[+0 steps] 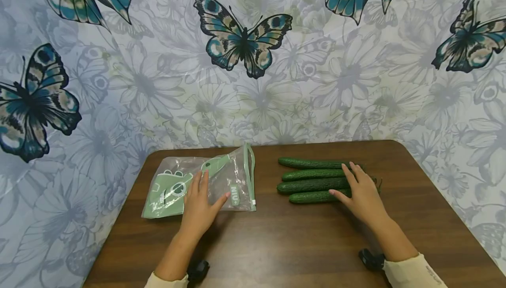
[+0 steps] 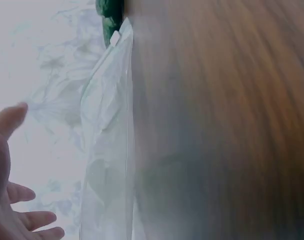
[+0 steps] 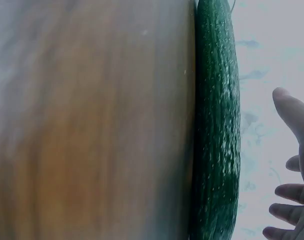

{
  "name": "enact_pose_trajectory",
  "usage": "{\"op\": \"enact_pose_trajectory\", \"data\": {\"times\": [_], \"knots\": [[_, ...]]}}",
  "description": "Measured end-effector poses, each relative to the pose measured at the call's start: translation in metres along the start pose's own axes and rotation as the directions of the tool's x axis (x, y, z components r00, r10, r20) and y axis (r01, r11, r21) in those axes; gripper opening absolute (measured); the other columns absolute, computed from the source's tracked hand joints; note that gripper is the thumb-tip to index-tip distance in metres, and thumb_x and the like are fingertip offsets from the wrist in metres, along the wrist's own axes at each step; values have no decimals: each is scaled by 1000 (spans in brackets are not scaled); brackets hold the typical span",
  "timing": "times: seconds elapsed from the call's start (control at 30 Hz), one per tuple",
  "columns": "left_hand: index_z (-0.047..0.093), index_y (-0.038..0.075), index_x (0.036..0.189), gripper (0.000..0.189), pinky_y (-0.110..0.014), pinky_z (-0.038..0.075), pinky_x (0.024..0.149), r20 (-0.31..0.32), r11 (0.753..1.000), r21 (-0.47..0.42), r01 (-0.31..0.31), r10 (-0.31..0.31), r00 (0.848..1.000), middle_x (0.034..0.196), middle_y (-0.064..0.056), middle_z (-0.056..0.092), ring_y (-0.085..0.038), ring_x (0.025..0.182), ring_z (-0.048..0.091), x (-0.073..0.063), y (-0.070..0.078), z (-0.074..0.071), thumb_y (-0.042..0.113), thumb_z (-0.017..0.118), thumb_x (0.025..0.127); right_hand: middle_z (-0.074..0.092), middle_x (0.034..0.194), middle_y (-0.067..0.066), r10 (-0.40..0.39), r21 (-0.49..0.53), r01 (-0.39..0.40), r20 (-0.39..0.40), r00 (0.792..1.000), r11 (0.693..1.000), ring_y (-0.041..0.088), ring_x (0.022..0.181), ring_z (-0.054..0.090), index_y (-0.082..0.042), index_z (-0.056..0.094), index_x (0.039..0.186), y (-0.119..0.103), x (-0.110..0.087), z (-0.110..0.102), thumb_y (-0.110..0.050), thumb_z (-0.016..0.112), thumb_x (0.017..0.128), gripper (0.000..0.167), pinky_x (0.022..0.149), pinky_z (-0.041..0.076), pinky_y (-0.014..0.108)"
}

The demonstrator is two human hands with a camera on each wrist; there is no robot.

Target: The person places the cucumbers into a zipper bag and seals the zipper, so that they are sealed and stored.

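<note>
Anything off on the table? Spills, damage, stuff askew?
No spill or damage visible. Mildly askew: the clear zip bag, whose zip end flares up to the table's far edge. The four cucumbers lie side by side, left ends not quite flush. Nothing else stands out.

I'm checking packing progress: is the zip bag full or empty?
The zip bag looks empty: nothing shows through its clear part, though green print hides some. All four cucumbers lie outside, on the table.

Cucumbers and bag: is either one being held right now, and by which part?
Nothing is held. The left hand hovers over the bag, the right hand over the cucumbers; the wrist views show a gap below each.
</note>
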State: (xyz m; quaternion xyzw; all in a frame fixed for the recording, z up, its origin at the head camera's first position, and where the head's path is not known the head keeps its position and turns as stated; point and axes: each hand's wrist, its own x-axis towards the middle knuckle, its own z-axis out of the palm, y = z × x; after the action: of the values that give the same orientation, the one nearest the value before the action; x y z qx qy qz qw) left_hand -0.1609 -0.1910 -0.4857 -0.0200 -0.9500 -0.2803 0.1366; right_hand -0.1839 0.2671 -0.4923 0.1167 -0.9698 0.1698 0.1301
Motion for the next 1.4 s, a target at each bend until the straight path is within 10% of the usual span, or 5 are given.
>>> {"op": "enact_pose_trajectory", "data": {"times": [0.83,1.4], "knots": [[54,2,141,64,-49,59,92,-32,960,-280,17,-27,999,125,-16,59,-36,108,66,18,44,28,29,79,88,50,136,31,101,126,-109,62,993,986,52,124,49,2,50,143,24,-17,-11,-46,70,93,72,100,44,71],[61,1,127,57,-43,53,78,-4,975,-208,76,-78,997,102,-13,65,-27,91,62,31,56,59,31,83,84,56,127,29,105,134,-117,94,990,984,52,117,51,1,63,127,35,-24,-9,-37,75,90,55,96,45,71]]}}
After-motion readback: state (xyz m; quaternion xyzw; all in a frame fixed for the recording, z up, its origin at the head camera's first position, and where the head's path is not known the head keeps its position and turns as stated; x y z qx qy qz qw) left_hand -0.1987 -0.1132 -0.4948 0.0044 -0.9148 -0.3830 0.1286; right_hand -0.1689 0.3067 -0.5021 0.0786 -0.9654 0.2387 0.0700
